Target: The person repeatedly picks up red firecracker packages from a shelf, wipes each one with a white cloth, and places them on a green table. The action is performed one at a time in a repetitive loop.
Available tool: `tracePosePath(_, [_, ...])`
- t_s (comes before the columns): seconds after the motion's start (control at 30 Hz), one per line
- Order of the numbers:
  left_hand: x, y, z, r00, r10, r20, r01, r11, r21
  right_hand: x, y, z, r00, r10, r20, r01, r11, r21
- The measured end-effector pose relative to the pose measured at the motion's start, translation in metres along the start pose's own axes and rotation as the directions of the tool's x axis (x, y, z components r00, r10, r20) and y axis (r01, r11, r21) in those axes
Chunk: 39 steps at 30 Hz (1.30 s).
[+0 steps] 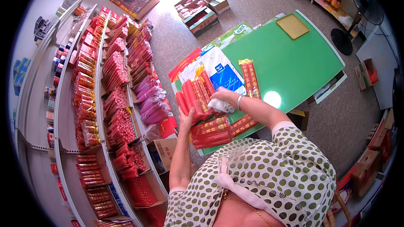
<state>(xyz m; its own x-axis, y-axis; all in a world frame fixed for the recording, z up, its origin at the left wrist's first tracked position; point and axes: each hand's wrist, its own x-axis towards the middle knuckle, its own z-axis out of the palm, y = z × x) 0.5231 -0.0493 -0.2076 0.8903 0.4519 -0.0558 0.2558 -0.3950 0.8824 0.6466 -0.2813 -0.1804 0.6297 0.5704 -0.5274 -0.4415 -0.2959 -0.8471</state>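
Observation:
Several red wrapped packs (192, 96) with gold print lie side by side at the green table's near left corner, and my left hand (186, 118) is against their near left end. A white cloth (221, 105) is bunched in my right hand (224, 96), at the right side of these packs. Nearer to me, more red packs (211, 131) lie on the table. Another red pack (250, 78) with a yellow end lies to the right. Beneath and beyond the packs are a white and blue printed sheet (214, 66) and red printed sheets (186, 64).
The green table (284, 66) carries a gold tray (292, 26) at its far side. Shelves (102, 101) full of red packaged goods stand close on the left. Open cartons (197, 14) sit on the floor beyond the table. A black fan base (341, 41) stands at right.

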Motion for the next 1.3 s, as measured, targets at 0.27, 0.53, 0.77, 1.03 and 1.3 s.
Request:
tracePosePath(0.27, [0.008,-0.003,0.009,0.998,0.058,0.028,-0.059,0.998,0.017,-0.063,-0.021,-0.074,0.974,-0.198,-0.113,0.192,0.979,-0.061])
tracePosePath(0.53, [0.007,0.045,0.053,0.985,0.070,0.157,-0.094,0.984,0.151,-0.062,-0.003,-0.093,0.975,-0.163,-0.149,0.186,0.971,0.152])
tracePosePath(0.77, [0.008,0.039,0.075,0.971,-0.049,0.233,-0.005,0.974,0.226,-0.103,-0.018,-0.051,0.987,-0.153,-0.045,0.159,0.960,0.231])
tracePosePath(1.03, [-0.036,0.084,0.051,0.978,0.176,0.109,-0.109,0.886,-0.450,-0.095,-0.012,-0.005,0.969,-0.206,0.134,0.108,0.847,0.520])
tracePosePath(1.3, [-0.071,0.121,-0.030,0.932,0.010,0.361,0.359,0.100,-0.928,-0.107,-0.049,0.097,0.959,-0.108,0.262,-0.033,0.875,0.483])
